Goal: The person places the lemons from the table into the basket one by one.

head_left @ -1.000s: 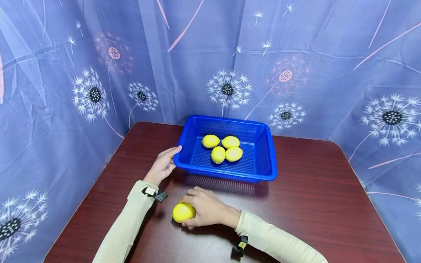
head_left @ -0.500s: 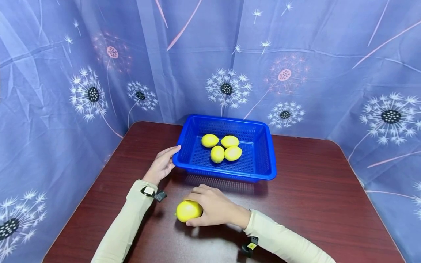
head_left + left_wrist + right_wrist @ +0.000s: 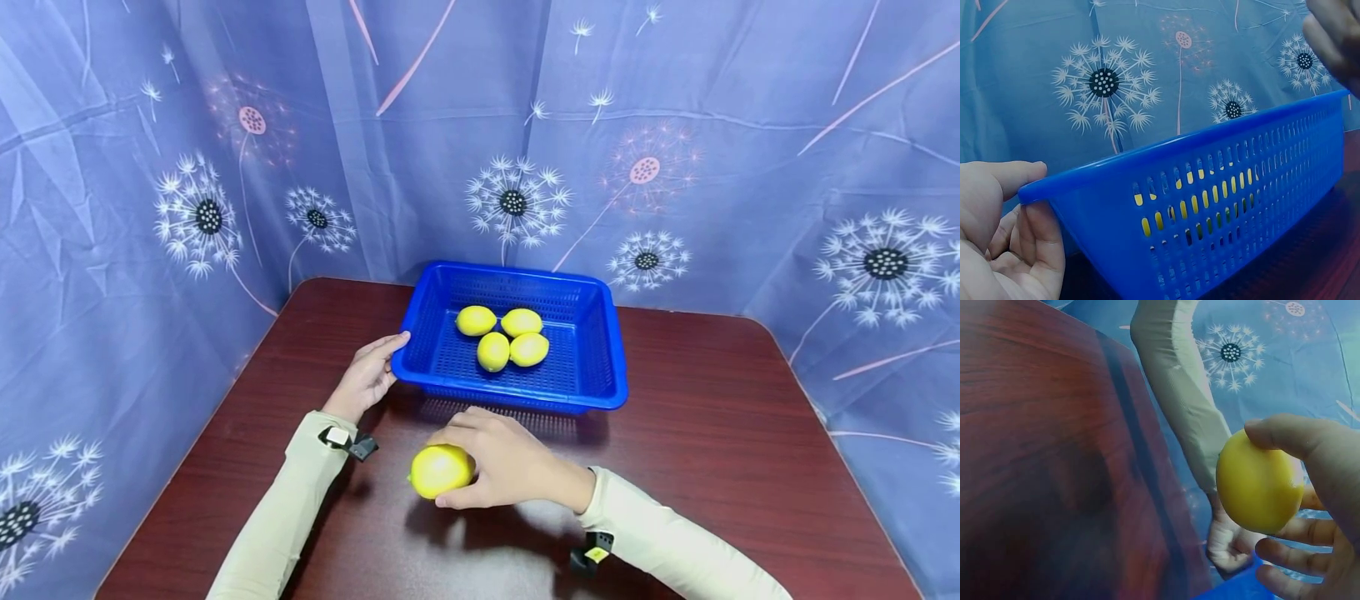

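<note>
A blue perforated plastic basket [image 3: 600, 398] stands toward the back of the table with several yellow lemons [image 3: 492, 352] lying together inside. My left hand [image 3: 366, 379] pinches the basket's near left corner; in the left wrist view the thumb lies over the rim [image 3: 1110, 167] and the fingers curl beneath it. In front of the basket, my right hand [image 3: 504, 460] grips another lemon [image 3: 441, 472], held above the table with its shadow below. The right wrist view has that lemon [image 3: 1257, 484] between the thumb and the fingers.
The dark reddish wooden table [image 3: 697, 450] reaches back to a blue curtain [image 3: 420, 167] printed with dandelions, which also hangs along both sides. Black wrist straps [image 3: 592, 550] sit over the pale sleeves.
My right hand has lifted the lemon off the table and moved it a little right and toward the basket. The left hand keeps its hold on the basket's corner.
</note>
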Tool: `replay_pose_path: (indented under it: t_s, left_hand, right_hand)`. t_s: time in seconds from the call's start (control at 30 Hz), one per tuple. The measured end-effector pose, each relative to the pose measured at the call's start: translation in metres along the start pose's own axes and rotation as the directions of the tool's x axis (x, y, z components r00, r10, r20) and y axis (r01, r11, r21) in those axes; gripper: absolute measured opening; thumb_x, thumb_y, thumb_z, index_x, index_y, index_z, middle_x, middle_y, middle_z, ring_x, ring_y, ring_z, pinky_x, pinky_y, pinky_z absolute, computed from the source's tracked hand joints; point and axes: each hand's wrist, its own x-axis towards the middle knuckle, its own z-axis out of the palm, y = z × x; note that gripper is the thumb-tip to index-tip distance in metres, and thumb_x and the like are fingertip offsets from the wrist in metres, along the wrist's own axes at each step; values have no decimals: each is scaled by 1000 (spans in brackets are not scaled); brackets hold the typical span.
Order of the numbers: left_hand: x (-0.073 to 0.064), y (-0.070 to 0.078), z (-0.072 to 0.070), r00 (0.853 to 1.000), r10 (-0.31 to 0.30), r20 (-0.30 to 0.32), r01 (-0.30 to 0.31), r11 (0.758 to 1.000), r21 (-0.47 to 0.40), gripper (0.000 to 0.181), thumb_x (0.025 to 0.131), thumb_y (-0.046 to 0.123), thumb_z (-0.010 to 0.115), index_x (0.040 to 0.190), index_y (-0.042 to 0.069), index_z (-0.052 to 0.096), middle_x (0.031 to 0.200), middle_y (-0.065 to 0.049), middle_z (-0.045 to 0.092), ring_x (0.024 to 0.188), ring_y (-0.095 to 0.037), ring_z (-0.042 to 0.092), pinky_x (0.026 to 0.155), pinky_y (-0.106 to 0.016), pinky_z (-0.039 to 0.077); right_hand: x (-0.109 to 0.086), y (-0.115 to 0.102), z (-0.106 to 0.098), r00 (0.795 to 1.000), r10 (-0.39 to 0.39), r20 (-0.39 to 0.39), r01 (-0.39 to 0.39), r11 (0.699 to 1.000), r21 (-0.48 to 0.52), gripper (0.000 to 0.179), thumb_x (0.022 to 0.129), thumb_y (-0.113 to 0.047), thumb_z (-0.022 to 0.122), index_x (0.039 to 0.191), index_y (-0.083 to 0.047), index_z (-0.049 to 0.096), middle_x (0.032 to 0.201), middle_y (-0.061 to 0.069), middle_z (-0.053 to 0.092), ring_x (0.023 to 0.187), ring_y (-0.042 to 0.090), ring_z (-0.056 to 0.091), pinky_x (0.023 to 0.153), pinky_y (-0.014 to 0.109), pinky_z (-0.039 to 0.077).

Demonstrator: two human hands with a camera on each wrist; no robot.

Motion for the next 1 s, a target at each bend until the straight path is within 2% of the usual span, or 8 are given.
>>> replay_pose_path:
  t_s: [0.13, 0.27, 0.4, 0.53, 0.87, 1.0]
  left_hand:
    - [0, 0, 0, 1000, -5, 2, 5, 1000, 3, 6, 102, 18, 66, 100, 12, 68, 88, 0, 74, 76, -9, 71, 70, -22, 59]
    - [0, 1, 1, 1000, -12, -24, 13, 1000, 16, 6, 102, 18, 66, 98, 14, 68, 87, 1, 74, 74, -9, 70, 69, -22, 59]
    - [0, 1, 1, 999, -21, -45, 22, 999, 23, 5, 101, 18, 67, 98, 14, 68, 86, 1, 74, 72, -8, 70, 68, -22, 59]
    - [0, 2, 1, 999, -28, -40, 29, 999, 27, 6, 101, 18, 67, 100, 13, 67, 88, 0, 75, 74, -8, 70, 70, -23, 60]
    - [0, 2, 0, 999, -32, -39, 33, 999, 23, 7, 101, 18, 67, 96, 15, 69, 89, 0, 75, 77, -9, 71, 72, -24, 60]
    - [0, 2, 1, 999, -26, -40, 27, 999, 26, 8, 102, 17, 66, 95, 15, 69, 87, 1, 74, 75, -9, 70, 71, -24, 59]
  right_hand:
    - [-1, 4, -12, 1000, 6, 1, -6, 1000, 14, 59, 78, -60, 81, 123, -24, 69, 107, -11, 67, 96, 6, 57, 74, 17, 49]
    - [0, 10, -22, 1000, -4, -16, 4, 999, 42, 59, 78, -58, 82, 123, -22, 69, 107, -10, 67, 98, 7, 58, 76, 19, 51]
    - [4, 19, -31, 999, -17, -35, 20, 998, 66, 59, 77, -56, 84, 123, -20, 70, 108, -10, 68, 98, 6, 58, 76, 20, 51]
    - [10, 30, -40, 999, -26, -35, 29, 995, 95, 58, 77, -53, 85, 122, -20, 70, 107, -9, 68, 96, 5, 58, 76, 22, 52]
    - [28, 54, -63, 999, -22, 33, 15, 979, 202, 58, 81, -50, 83, 128, -19, 68, 118, -10, 68, 109, 7, 60, 91, 34, 54]
    - [35, 66, -69, 998, -18, 59, 3, 971, 241, 57, 82, -48, 83, 129, -19, 67, 123, -10, 69, 110, 7, 60, 89, 35, 56]
